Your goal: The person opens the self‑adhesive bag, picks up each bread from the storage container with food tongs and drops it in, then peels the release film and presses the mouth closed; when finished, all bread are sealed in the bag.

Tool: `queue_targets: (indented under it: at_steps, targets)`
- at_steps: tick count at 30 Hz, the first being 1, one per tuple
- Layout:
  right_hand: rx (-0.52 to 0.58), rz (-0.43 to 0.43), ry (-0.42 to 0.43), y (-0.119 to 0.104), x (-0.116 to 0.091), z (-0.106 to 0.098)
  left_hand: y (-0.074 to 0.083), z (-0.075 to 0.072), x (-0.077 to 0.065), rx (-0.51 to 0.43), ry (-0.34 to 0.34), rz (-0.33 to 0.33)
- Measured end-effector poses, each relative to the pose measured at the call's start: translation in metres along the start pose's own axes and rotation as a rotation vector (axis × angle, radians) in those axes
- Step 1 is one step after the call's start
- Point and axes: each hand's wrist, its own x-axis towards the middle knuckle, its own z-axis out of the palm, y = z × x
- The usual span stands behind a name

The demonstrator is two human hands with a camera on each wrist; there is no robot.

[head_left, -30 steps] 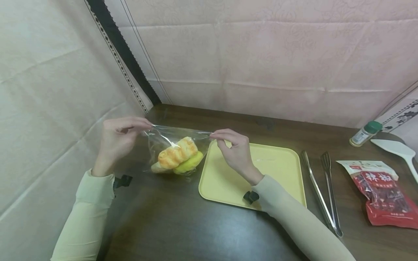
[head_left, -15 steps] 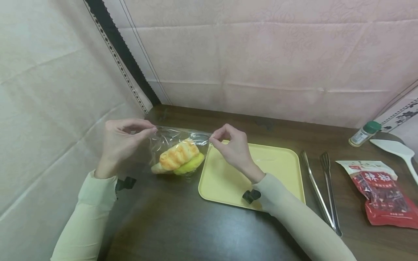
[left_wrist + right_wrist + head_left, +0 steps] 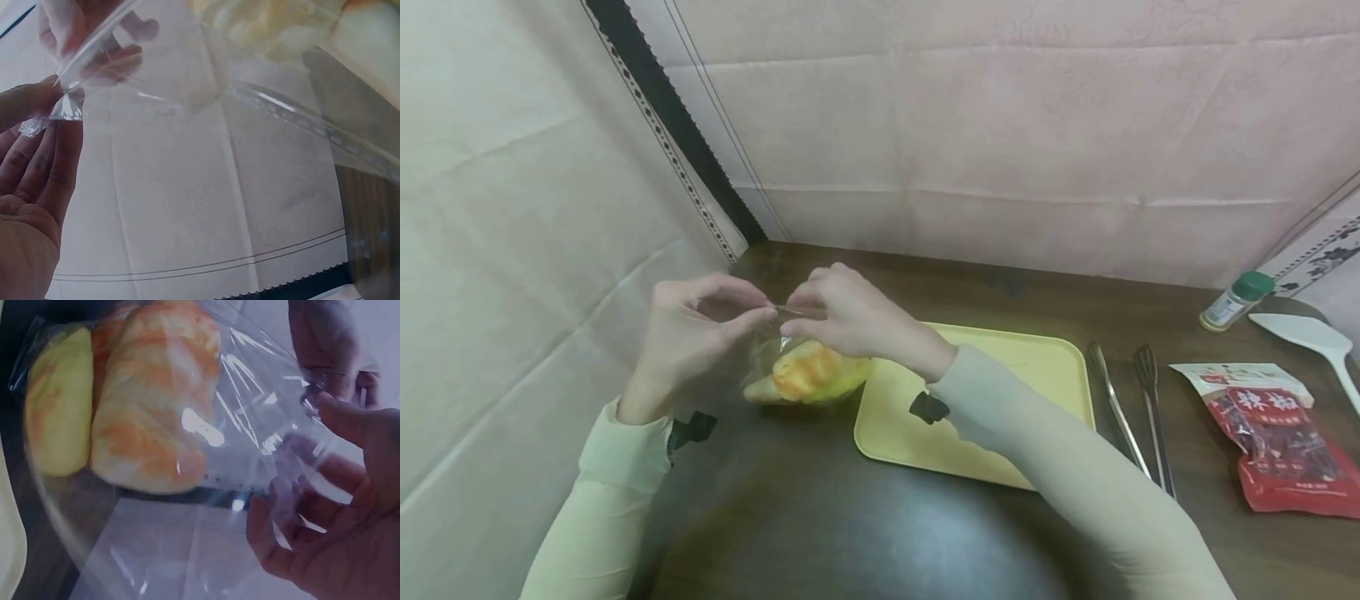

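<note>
A clear plastic bag [image 3: 250,412] holds several bread pieces: an orange-and-cream loaf [image 3: 807,372], a yellow piece [image 3: 59,406] and a pale end [image 3: 762,390] at its left. With thumb and fingertips my left hand [image 3: 692,329] pinches the gathered top corner of the bag; the bunched film shows between those fingers in the left wrist view. My right hand [image 3: 857,321] has come close beside it, thumb and fingers around the bag's top edge. In the right wrist view, the right thumb meets the edge at the left hand's fingers, while other fingers lie behind the film.
A yellow tray [image 3: 880,446] lies under the right forearm. Further right are metal tongs [image 3: 1116,408], a red food packet [image 3: 1288,442], a green-capped jar [image 3: 1236,302] and a white spatula [image 3: 1303,335]. Cloth-covered walls [image 3: 1000,125] stand behind and at the left.
My right hand has moved left along the bag's top edge, from its right corner to close beside the left hand. The bag's stretched mouth has drawn together; the left hand has shifted slightly right.
</note>
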Motion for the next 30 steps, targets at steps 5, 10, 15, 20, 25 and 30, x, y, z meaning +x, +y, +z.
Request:
queue_targets:
  at_steps: [5,10,15,20,25,30]
  targets:
    - [-0.018,-0.028,-0.012,0.0,0.007,0.007,-0.005,0.009,-0.001,0.027,0.015,0.096]
    - [-0.021,-0.036,0.036,0.003,0.006,0.008,-0.011,0.019,0.0,0.095,-0.024,0.095]
    - [0.053,0.024,0.035,0.008,0.005,0.008,-0.013,0.021,0.0,0.1,-0.017,0.085]
    - [0.1,0.082,0.039,0.015,0.001,0.007,-0.012,0.02,0.0,0.112,-0.005,0.07]
    - [0.114,0.117,0.04,0.022,-0.003,0.007,-0.015,0.018,0.0,0.11,0.006,0.057]
    - [0.136,0.157,0.019,0.028,-0.008,0.007,-0.016,0.017,-0.001,0.096,0.012,0.043]
